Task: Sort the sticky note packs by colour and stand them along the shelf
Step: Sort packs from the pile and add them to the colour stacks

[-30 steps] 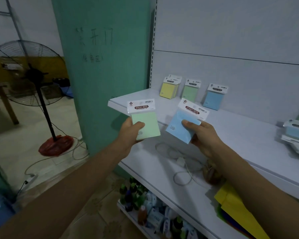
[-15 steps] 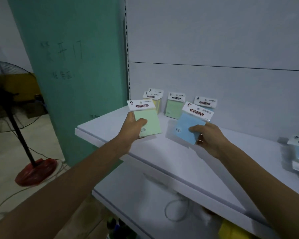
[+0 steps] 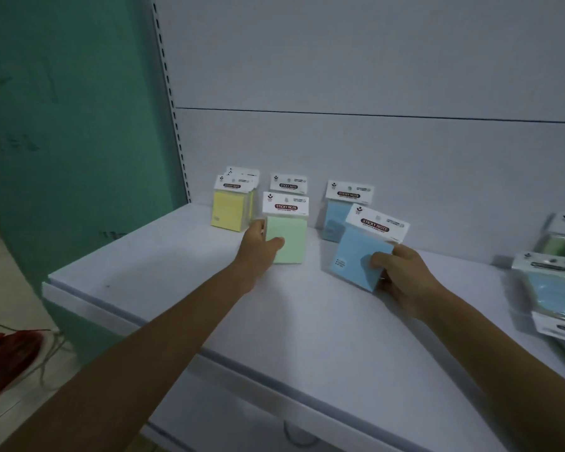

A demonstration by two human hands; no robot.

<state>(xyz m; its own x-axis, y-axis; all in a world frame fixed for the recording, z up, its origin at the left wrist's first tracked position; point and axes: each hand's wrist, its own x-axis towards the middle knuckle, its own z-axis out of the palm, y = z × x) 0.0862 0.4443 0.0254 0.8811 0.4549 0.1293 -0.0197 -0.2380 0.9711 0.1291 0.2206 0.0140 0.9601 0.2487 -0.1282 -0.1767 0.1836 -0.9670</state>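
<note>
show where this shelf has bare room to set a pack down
Bare shelf runs from the left edge to the yellow packs, and along the front edge. Crowded: the back row, where the left hand holds a green pack and the right hand a blue pack; also the heap of packs at right.

One wide-angle camera, worn at head height, looks forward and down onto the white shelf (image 3: 307,321), which fills the middle and lower right of the frame. It faces the shelf's pale back panel (image 3: 372,60) across the upper right, with a green pillar (image 3: 79,125) down the left side. Both forearms enter from the bottom edge, so the lens sits just above and behind them. The left hand (image 3: 258,247) with its green pack (image 3: 291,239) and the right hand (image 3: 402,275) with its blue pack (image 3: 356,256) lie mid-frame, near enough to read the label print. The floor (image 3: 20,419) shows at lower left, and straight edges bow toward the frame's borders
</note>
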